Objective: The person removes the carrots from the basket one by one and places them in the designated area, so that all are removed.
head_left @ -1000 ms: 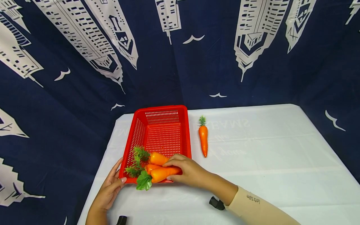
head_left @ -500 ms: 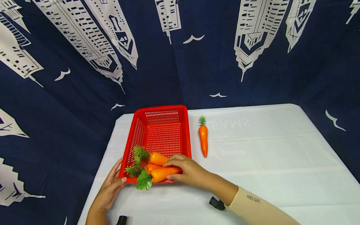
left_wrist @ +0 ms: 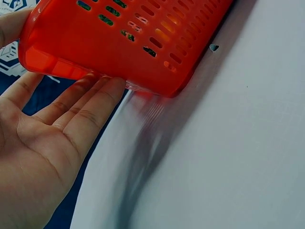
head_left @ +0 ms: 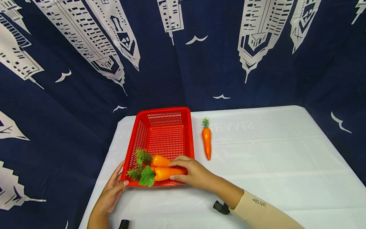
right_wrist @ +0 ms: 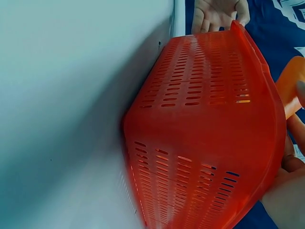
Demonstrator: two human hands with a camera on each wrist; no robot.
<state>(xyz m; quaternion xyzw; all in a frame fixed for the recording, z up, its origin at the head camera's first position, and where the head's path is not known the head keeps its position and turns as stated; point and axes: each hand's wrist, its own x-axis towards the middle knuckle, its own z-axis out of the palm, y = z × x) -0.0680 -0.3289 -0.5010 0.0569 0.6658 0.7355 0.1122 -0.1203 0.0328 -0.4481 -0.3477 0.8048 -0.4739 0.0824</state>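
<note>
A red plastic basket [head_left: 190, 136] stands on the white-covered table. My left hand [head_left: 108, 194] holds its near left corner, with the thumb over the rim and the fingers under the rim against the outer side, as the left wrist view shows. My right hand [head_left: 194, 171] pinches the tapered end of a carrot [head_left: 163, 174] with broad green leaves, at the basket's near side. Beneath and behind it, inside the basket, lies another carrot [head_left: 159, 160] with feathery greens [head_left: 142, 156]; a further one is mostly hidden. In the right wrist view, an orange carrot part [right_wrist: 288, 86] shows above the rim.
A single carrot [head_left: 206, 143] with a short green top lies on the table, right of the basket. Dark blue cloth [head_left: 214, 70] with white building prints hangs behind the table. Black pieces [head_left: 221, 207] sit close to each wrist.
My right hand has shifted the leafy carrot slightly away from the near rim, further over the basket, and its leaves have moved with it. The left hand and the basket have stayed put.
</note>
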